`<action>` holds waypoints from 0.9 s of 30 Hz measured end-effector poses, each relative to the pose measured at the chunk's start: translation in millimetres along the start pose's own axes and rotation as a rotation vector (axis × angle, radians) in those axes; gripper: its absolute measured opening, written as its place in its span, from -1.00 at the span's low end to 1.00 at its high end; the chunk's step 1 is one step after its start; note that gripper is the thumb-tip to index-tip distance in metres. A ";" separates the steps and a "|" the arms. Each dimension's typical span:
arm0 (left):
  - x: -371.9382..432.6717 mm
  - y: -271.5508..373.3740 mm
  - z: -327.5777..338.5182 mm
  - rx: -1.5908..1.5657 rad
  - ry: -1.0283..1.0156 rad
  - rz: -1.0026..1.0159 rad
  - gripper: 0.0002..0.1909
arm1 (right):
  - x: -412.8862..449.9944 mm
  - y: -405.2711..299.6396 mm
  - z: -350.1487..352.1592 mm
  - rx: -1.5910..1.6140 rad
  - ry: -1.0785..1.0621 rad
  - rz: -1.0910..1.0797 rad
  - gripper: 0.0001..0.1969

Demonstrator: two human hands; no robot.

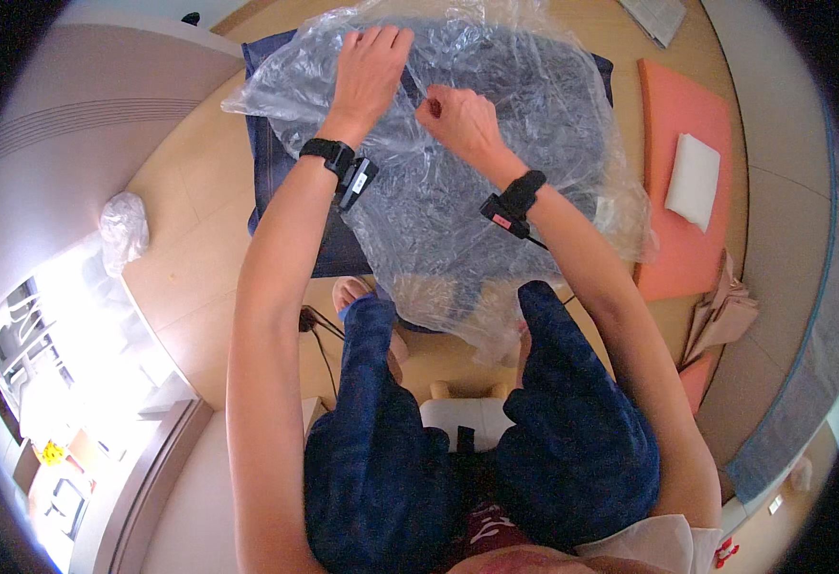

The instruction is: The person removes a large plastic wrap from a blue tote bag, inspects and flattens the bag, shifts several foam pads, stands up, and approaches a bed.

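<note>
A large sheet or bag of clear plastic film [491, 201] lies crumpled over dark blue fabric [276, 172], which shows past it at the left and at the upper right. At the top of the film my left hand [376, 64] is over the plastic, its fingers bent and the fingertips hidden. Lower and to the right, my right hand [459, 118] is curled over the middle of the film, thumb and fingers drawn together. Whether either hand pinches the film is not clear. Both wrists wear black straps with small devices.
To the right, a white folded item [693, 181] rests on a salmon-coloured board or mat [652, 265], near folded beige material [724, 319]. A crumpled clear plastic bag [124, 228] lies at left. Black cables [324, 344] run by my feet. A low white stool [473, 420] stands between my legs.
</note>
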State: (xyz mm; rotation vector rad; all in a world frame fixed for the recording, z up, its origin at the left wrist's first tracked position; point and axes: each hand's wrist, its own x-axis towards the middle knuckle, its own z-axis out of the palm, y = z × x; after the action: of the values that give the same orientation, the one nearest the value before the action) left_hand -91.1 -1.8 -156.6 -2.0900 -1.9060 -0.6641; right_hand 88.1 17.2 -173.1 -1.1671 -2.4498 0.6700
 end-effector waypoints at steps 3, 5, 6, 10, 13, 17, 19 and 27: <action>-0.3 -6.4 4.6 0.031 0.006 0.034 -0.80 | -2.1 -0.9 -3.3 -0.007 -0.050 0.001 -0.82; -1.9 -11.2 5.2 0.019 0.013 0.029 -0.82 | -2.1 0.2 -8.3 0.027 -0.113 -0.015 -0.79; -5.2 -15.0 6.4 -0.036 0.019 -0.017 -0.83 | -0.3 -0.5 -13.2 0.060 -0.176 -0.035 -0.76; -20.4 -1.0 6.5 -0.306 0.089 -0.408 -0.88 | 26.0 39.7 -48.6 0.046 0.242 0.014 -0.65; -28.6 18.1 0.6 -0.590 0.009 -0.689 -0.72 | 45.8 124.6 -89.7 -0.379 0.525 0.066 -0.48; -23.7 47.7 -5.4 -0.693 -0.085 -0.791 -0.54 | 41.6 177.1 -118.2 -0.536 0.431 0.189 -0.44; -21.7 60.0 -3.0 -0.618 -0.113 -0.701 -0.45 | 35.1 187.1 -113.8 -0.561 0.377 0.214 -0.48; -60.8 40.9 27.3 -0.728 -0.059 -0.822 -0.83 | 20.7 213.5 -97.2 0.043 0.138 0.489 -0.37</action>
State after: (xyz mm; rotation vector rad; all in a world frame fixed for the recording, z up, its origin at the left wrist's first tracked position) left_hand -49.1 -47.5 -204.1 -1.5172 -2.8688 -1.6803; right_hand 257.6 176.9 -207.7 -1.7522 -2.0349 0.7370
